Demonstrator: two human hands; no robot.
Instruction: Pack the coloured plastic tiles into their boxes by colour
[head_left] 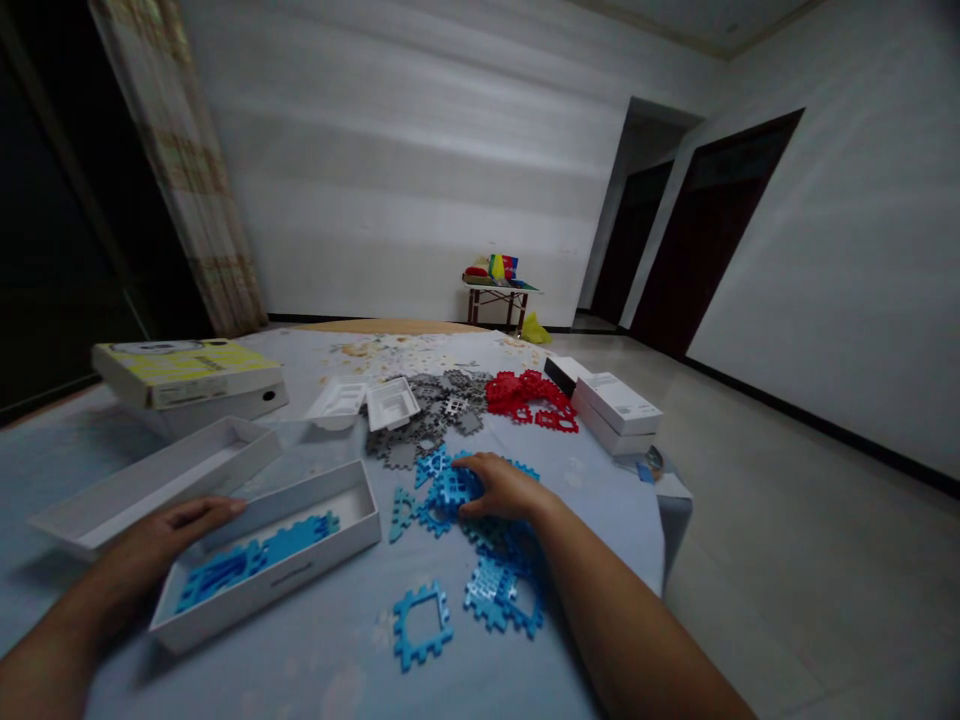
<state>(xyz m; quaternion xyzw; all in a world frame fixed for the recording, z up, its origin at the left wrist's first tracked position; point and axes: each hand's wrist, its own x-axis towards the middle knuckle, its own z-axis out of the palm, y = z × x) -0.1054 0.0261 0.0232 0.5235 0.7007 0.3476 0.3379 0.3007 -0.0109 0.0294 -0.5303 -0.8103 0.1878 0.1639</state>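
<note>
My left hand [169,535] rests flat, fingers stretched out, on the far rim of a white box [352,525] that holds several blue interlocking plastic pieces [251,560]. My right hand [501,488] lies on a pile of blue pieces [450,490] on the pale blue cloth, fingers curled down over them. More blue pieces [420,625] lie loose nearer to me. Behind them sit a heap of grey pieces [431,410] and a heap of red pieces [529,398].
An empty white box lid [150,480] lies at the left, with a yellow-topped box [187,372] behind it. Two small white trays [367,403] and stacked white boxes [615,405] stand farther back. The cloth's edge [664,520] drops at the right to bare floor. A small table [499,295] stands by the far wall.
</note>
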